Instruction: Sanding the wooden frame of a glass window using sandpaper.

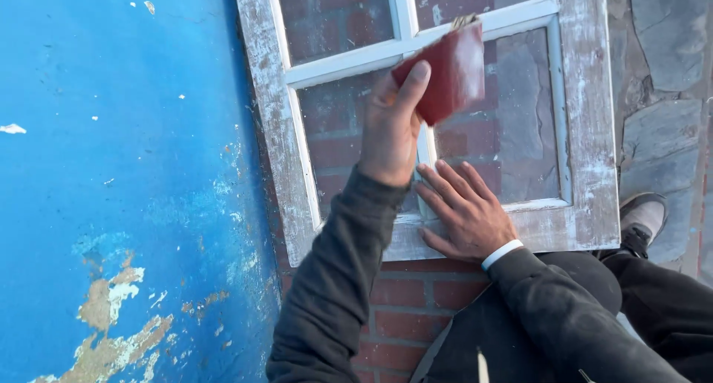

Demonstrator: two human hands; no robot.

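Overhead, the left hand (pixel 391 127) is raised, fingers pinching one dark red sanding block (pixel 448 72) against the central bar of one white window frame (pixel 587 130). Right hand (pixel 464 212) lies flat, fingers spread, on the bottom rail.
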